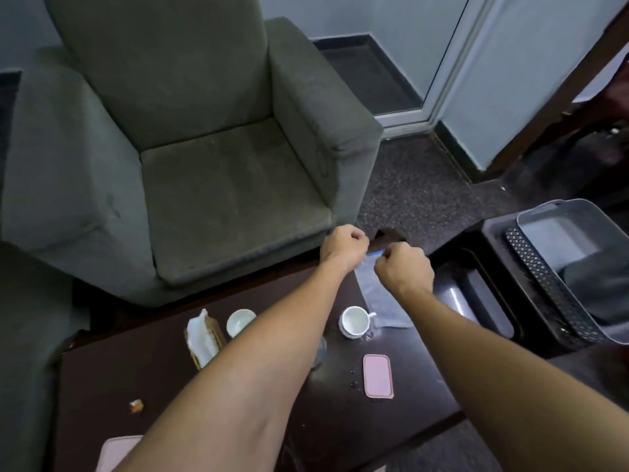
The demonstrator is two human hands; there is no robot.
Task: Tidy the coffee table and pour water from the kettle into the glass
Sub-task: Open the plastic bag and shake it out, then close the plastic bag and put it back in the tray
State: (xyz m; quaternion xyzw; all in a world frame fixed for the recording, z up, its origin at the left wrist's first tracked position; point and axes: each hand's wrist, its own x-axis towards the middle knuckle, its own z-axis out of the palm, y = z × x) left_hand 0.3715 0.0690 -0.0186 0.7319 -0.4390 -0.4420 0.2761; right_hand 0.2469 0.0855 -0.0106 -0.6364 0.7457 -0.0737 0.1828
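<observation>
Both my hands are raised over the far edge of the dark coffee table (109,376). My left hand (343,248) and my right hand (403,267) pinch the blue top edge of a clear plastic zip bag (372,294), which hangs down to the tabletop. A white mug (354,321) stands just below the bag. A small white cup (240,321) sits left of my left forearm. A clear glass (320,350) is mostly hidden behind that forearm. No kettle is visible.
A tissue box (202,337), a pink phone (377,376), a small wrapped sweet (136,406) and a pink object (115,451) at the near edge lie on the table. A grey armchair (190,148) stands behind it. A grey plastic basket (578,267) sits at the right.
</observation>
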